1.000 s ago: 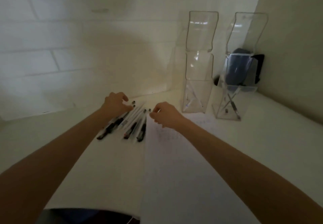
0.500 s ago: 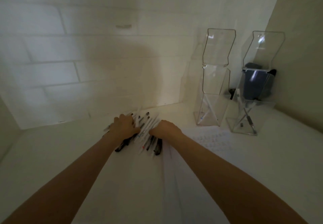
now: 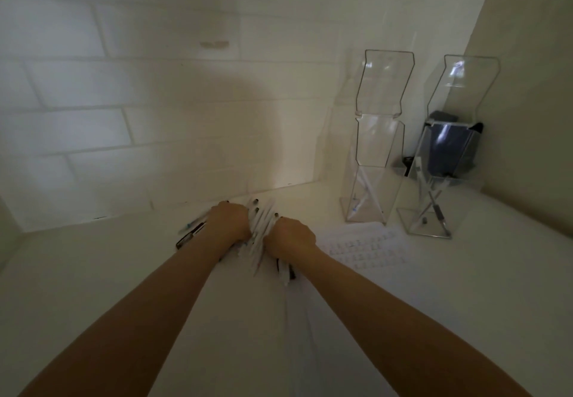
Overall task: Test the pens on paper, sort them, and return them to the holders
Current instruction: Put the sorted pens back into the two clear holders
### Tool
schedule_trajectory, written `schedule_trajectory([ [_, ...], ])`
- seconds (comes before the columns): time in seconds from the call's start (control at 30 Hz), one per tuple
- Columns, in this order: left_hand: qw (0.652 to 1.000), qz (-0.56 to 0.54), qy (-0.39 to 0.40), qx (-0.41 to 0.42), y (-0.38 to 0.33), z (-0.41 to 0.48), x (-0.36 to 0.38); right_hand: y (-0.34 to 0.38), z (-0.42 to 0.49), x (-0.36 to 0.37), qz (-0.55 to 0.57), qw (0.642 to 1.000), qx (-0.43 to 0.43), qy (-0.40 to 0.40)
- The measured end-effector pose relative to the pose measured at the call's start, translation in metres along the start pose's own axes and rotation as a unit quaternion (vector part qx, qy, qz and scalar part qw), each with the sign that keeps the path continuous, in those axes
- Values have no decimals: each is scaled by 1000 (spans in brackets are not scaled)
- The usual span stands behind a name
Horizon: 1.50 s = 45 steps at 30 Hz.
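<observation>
Two hands work: left hand (image 3: 231,223) and right hand (image 3: 290,237) curl fingers (image 3: 279,224) round the pens (image 3: 259,232) bunched between them. I judge this gathering; next, a lift toward the holders (image 3: 373,179), right of my fingers.

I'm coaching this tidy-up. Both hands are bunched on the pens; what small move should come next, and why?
Probably sweep the left hand outward to pull in the stray pens. It and the right hand bunch the pens between them, but a few lie outside the left hand, so lifting now would likely leave them behind.
</observation>
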State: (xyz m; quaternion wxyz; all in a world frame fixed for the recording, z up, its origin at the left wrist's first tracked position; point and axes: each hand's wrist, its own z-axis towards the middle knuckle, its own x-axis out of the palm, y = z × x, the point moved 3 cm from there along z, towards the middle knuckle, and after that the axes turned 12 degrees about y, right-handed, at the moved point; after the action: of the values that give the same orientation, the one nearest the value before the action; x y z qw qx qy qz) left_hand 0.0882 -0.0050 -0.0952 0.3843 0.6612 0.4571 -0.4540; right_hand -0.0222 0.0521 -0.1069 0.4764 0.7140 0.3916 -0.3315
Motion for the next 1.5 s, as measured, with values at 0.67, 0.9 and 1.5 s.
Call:
schedule_trajectory([
  [0.67,957,-243,-159,25,14,-14,6,-32,-16,-25,418,900,-113,49],
  [0.9,742,-630,-65,221,-38,-49,-13,-60,-51,-60,558,795,-234,39],
  [1.5,607,-741,138,251,-164,-83,2,-149,-107,-71,547,811,-208,-3],
])
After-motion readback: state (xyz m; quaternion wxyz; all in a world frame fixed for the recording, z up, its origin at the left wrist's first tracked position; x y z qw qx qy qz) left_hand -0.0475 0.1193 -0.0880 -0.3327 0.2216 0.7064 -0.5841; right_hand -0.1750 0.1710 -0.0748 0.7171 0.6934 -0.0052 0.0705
